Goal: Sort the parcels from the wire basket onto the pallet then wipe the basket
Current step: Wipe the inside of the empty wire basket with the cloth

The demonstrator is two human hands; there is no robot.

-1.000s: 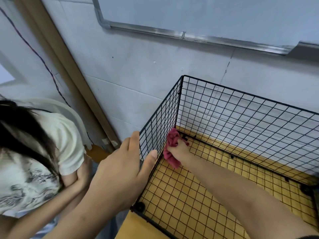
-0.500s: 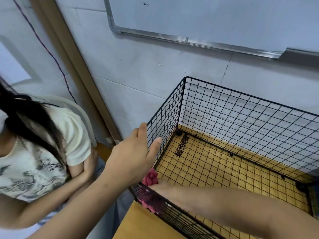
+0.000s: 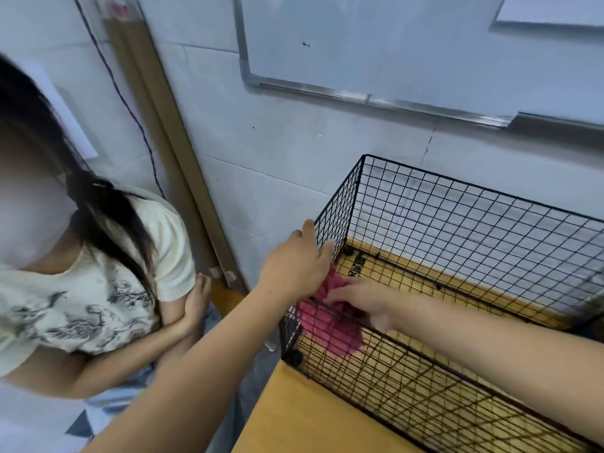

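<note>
Left hand [image 3: 295,266] pinches the top rim of the basket's [image 3: 457,223] left wall, thumb inside the mesh and fingers outside. Right hand [image 3: 359,302] is down inside, fingers curled into the bunched pink cloth [image 3: 330,331], pressing it into the near-left corner. The basket sits on the yellow table [image 3: 294,413], against the wall.

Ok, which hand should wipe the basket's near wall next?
Right. The right hand holds the pink cloth inside the basket at the near corner; the left hand grips the side wall's rim, steadying it.
</note>
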